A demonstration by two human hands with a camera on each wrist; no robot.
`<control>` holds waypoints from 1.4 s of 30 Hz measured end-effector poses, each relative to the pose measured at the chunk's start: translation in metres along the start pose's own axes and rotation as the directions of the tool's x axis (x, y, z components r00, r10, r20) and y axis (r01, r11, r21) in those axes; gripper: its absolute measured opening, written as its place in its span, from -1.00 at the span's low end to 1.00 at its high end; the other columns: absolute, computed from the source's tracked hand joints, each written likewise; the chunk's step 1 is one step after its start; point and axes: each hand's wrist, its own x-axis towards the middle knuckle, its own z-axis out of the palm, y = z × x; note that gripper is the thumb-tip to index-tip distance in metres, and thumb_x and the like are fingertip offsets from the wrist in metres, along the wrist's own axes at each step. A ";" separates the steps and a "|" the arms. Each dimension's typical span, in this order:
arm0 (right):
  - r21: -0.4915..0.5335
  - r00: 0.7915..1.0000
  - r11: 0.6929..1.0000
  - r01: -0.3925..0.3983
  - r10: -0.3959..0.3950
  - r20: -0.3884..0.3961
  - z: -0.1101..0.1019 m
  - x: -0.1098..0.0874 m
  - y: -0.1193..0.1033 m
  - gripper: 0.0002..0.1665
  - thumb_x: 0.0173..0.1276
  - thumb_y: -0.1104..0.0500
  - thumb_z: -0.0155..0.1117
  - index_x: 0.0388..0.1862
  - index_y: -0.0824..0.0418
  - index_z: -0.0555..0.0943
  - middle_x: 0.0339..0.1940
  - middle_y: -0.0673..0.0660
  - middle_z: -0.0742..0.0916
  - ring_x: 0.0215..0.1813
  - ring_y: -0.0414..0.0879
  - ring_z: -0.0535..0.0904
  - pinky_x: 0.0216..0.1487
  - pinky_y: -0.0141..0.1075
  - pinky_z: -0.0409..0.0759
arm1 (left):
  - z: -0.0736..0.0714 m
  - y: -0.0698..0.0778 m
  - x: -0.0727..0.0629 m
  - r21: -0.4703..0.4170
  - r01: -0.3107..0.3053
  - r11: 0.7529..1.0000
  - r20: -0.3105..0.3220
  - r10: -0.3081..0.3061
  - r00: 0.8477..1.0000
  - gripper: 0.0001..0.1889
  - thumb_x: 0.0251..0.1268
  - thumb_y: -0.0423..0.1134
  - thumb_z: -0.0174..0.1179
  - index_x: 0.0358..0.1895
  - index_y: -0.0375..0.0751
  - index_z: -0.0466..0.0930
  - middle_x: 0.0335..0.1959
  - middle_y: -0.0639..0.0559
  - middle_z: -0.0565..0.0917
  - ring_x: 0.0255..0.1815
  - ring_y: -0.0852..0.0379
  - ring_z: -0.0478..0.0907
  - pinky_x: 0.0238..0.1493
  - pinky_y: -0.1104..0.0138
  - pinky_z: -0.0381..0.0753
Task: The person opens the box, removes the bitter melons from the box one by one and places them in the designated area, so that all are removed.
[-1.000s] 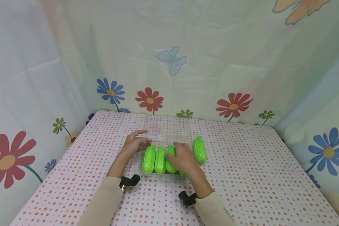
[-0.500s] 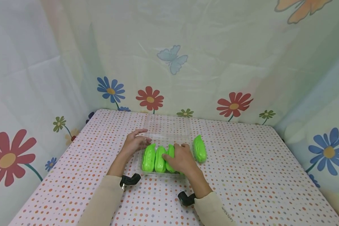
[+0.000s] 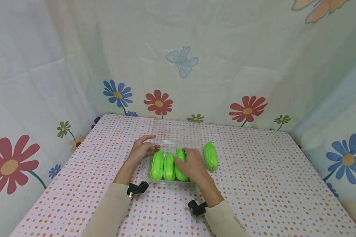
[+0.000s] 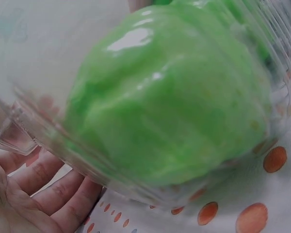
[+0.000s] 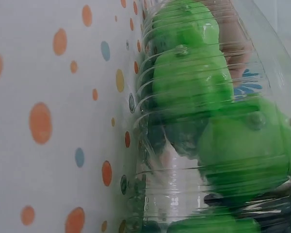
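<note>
A clear plastic clamshell box [image 3: 178, 183] stands unlidded on the table, its lid [image 3: 176, 131] folded back. Inside, bright green, bumpy, elongated toy vegetables lie side by side: one at the left [image 3: 157, 166], one beside it [image 3: 169, 167], a third [image 3: 180, 169], and another mostly hidden under my right hand. My right hand [image 3: 192, 164] grips the third between thumb and fingers; in the right wrist view this green toy vegetable [image 5: 247, 145] sits higher than its neighbours. At the box's back left corner, my left hand [image 3: 140, 150] has loosely extended fingers [image 4: 58, 194] against the clear plastic.
One more green toy vegetable [image 3: 211, 155] lies on the table just right of the box. A dotted cloth [image 3: 255, 184] covers the table. Flower-printed curtains [image 3: 219, 65] enclose its back and sides.
The third toy vegetable, in my right hand, shifts a little left, then back right and up, with more of it showing. My left hand stays at the box corner.
</note>
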 end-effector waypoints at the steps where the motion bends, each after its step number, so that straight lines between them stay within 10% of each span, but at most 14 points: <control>1: 0.028 1.000 1.000 0.001 -0.001 -0.006 -0.001 0.001 0.000 -0.29 0.32 0.01 0.35 0.28 0.47 0.54 0.17 0.42 0.67 0.23 0.26 0.56 0.22 0.10 0.55 | 0.000 0.000 0.000 0.001 0.001 1.000 0.000 -0.001 1.000 -0.41 0.28 -0.44 0.03 0.43 -0.21 0.42 0.00 -0.37 0.73 0.02 -0.19 0.72 -0.13 0.25 0.70; 25: 0.279 0.985 0.958 -0.065 0.106 -0.133 -0.017 0.005 0.004 -0.29 0.37 -0.02 0.28 0.40 0.32 0.48 0.35 0.34 0.58 0.39 0.23 0.48 0.38 0.11 0.43 | 0.002 0.001 -0.002 -0.007 0.010 1.000 -0.016 -0.010 1.000 -0.40 0.27 -0.47 0.02 0.43 -0.23 0.40 0.02 -0.39 0.71 0.04 -0.23 0.71 -0.14 0.25 0.71; 36: 0.253 0.974 0.964 -0.080 0.130 -0.188 -0.030 0.006 0.010 -0.30 0.34 0.02 0.25 0.42 0.27 0.46 0.20 0.26 0.62 -0.17 0.06 0.60 -0.23 -0.15 0.65 | 0.002 0.003 -0.003 0.004 0.008 1.000 -0.007 -0.008 1.000 -0.39 0.26 -0.46 0.02 0.44 -0.21 0.40 0.05 -0.40 0.70 0.07 -0.24 0.70 -0.06 0.19 0.70; 42: 0.261 0.972 0.963 -0.070 0.125 -0.200 -0.033 0.006 0.012 -0.32 0.32 0.03 0.25 0.38 0.26 0.47 0.09 0.21 0.65 -0.08 0.05 0.59 -0.18 -0.14 0.66 | 0.001 0.004 -0.005 0.004 0.011 1.000 0.005 -0.011 1.000 -0.39 0.29 -0.45 0.01 0.46 -0.21 0.37 0.09 -0.43 0.67 0.13 -0.30 0.66 0.06 0.06 0.66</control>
